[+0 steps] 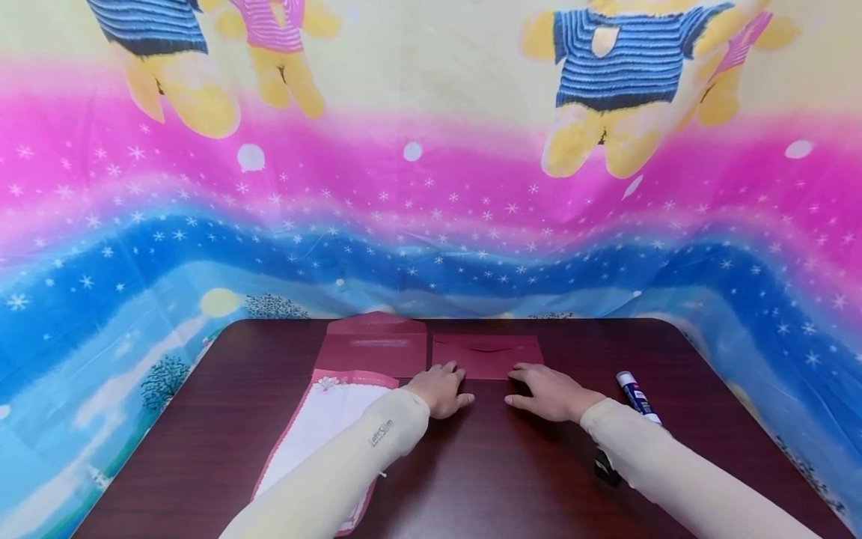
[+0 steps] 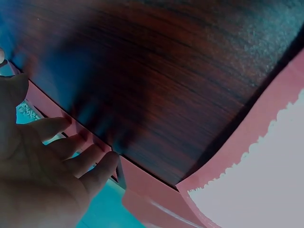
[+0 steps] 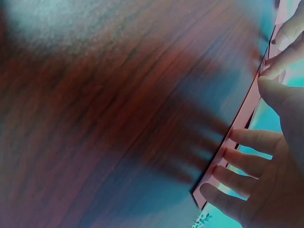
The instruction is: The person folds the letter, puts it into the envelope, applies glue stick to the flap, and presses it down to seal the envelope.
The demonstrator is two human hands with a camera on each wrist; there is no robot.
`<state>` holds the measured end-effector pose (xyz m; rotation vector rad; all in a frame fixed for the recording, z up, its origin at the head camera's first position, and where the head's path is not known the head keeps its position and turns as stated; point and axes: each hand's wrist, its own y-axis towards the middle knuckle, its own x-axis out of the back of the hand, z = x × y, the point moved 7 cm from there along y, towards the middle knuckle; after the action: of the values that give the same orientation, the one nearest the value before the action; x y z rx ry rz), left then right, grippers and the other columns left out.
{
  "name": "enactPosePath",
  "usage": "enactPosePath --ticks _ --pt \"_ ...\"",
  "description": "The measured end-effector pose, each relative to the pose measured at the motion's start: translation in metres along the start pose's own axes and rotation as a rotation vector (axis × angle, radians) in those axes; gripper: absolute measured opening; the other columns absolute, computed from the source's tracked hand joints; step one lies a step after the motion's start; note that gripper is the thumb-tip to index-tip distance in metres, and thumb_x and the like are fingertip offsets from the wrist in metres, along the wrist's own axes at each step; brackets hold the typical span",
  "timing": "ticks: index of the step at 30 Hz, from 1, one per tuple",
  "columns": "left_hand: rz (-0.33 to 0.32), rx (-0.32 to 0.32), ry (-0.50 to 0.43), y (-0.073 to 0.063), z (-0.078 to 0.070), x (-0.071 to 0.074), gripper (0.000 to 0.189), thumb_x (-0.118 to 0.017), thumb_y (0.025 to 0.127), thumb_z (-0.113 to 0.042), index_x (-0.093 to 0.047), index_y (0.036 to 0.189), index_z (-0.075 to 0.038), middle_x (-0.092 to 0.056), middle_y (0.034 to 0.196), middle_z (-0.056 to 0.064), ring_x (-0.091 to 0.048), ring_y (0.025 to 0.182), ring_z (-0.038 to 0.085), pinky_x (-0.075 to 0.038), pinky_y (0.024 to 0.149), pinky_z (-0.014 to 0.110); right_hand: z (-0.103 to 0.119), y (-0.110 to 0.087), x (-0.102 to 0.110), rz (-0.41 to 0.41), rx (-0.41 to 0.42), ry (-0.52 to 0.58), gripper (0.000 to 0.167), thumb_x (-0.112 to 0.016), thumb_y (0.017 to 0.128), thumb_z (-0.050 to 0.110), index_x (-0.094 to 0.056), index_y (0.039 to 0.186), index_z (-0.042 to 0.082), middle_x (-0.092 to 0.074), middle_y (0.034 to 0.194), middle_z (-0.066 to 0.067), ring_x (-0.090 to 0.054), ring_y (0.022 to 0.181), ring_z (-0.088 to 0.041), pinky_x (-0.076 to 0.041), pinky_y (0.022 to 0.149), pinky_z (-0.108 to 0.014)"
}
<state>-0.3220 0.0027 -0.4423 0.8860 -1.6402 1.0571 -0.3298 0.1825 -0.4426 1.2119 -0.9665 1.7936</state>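
Observation:
A red envelope [image 1: 488, 355] with its flap folded down lies flat near the table's far edge. My left hand [image 1: 441, 389] touches its near left corner with fingertips, fingers extended; in the left wrist view the left hand [image 2: 52, 166] has its fingers spread along the envelope's edge. On the near right corner rest the fingertips of my right hand [image 1: 548, 391], and the right wrist view shows that hand's [image 3: 256, 175] fingers straight too. To the left lies a second red envelope [image 1: 373, 353] with its flap raised. White letter paper with a red border [image 1: 323, 427] lies partly under my left sleeve.
A glue stick [image 1: 636, 395] lies right of my right forearm. A small black object [image 1: 606, 468], partly hidden by the right sleeve, sits nearer. The dark wooden table [image 1: 485, 479] ends at a patterned cloth backdrop [image 1: 431, 224].

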Motion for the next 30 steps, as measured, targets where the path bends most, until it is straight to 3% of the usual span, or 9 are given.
enactPosePath --ticks 15,23,30 --pt "-0.038 -0.016 0.044 -0.001 0.0 0.003 0.063 -0.052 0.101 -0.052 -0.045 0.153 -0.017 -0.043 0.159 0.006 -0.041 0.147 0.026 -0.038 0.119 0.046 0.002 0.003 -0.001 -0.014 0.006 0.004 0.063 -0.064 0.097 0.045 -0.054 0.144 0.004 -0.047 0.154 -0.021 -0.043 0.144 -0.04 -0.037 0.115 -0.059" --pt "-0.127 -0.061 0.129 -0.009 -0.007 0.009 0.06 -0.054 0.101 -0.051 -0.048 0.151 -0.018 -0.049 0.154 0.007 -0.046 0.142 0.025 -0.042 0.115 0.045 0.008 -0.003 0.006 -0.087 0.054 0.026 0.055 -0.064 0.098 0.041 -0.058 0.14 0.005 -0.051 0.149 -0.02 -0.047 0.141 -0.039 -0.04 0.113 -0.059" --pt "-0.241 -0.121 0.215 -0.025 -0.019 0.01 0.052 -0.061 0.098 -0.047 -0.058 0.14 -0.017 -0.062 0.138 0.005 -0.059 0.125 0.021 -0.052 0.103 0.041 0.018 -0.008 0.006 -0.16 0.083 0.013 0.049 -0.066 0.097 0.039 -0.064 0.134 0.007 -0.061 0.139 -0.014 -0.056 0.132 -0.034 -0.047 0.107 -0.056"
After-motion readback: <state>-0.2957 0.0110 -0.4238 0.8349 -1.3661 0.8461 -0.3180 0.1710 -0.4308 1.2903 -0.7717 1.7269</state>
